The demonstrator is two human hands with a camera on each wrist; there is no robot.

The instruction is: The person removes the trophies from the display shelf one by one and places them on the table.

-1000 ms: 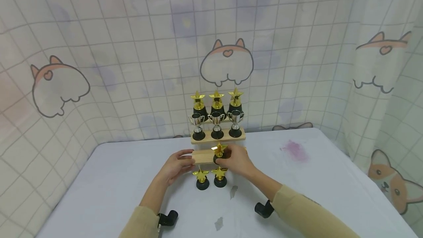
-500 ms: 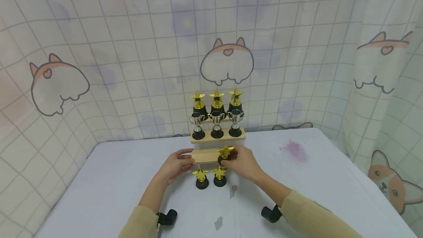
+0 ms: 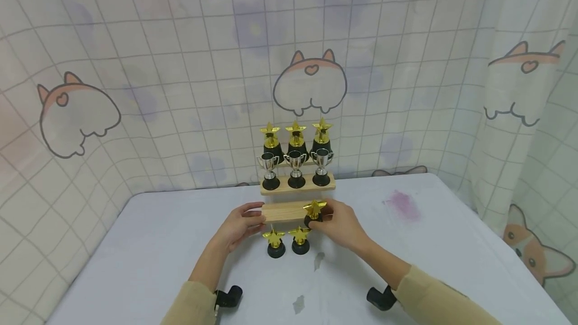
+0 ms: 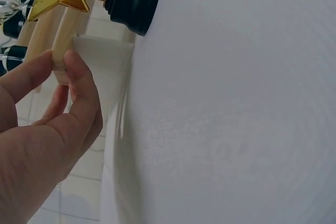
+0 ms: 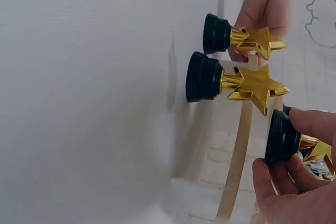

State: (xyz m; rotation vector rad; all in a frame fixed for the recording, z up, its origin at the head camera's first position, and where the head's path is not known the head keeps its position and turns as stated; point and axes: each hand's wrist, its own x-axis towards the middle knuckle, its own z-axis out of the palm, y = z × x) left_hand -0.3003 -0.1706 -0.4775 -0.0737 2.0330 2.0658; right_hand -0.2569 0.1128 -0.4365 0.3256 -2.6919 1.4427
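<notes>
My left hand (image 3: 239, 225) pinches the left end of the lowest wooden shelf step (image 3: 282, 212), thumb on one face and fingers on the other, as the left wrist view shows. My right hand (image 3: 345, 223) grips a small gold star trophy (image 3: 314, 210) by its black base (image 5: 281, 137), at the right part of that same step. Whether the base touches the wood is hard to tell. Two more star trophies, a left one (image 3: 274, 242) and a right one (image 3: 300, 239), stand upright on the table in front of the shelf.
Silver cup trophies (image 3: 296, 167) stand in a row on the middle step (image 3: 289, 190). Behind them, larger gold star trophies (image 3: 295, 139) line the top step. A white cloth covers the table (image 3: 158, 245), and a patterned curtain (image 3: 189, 64) hangs close behind.
My right hand has moved the star trophy rightward along the lowest step, from near its middle to near its right end. My left hand has stayed on the left end.
</notes>
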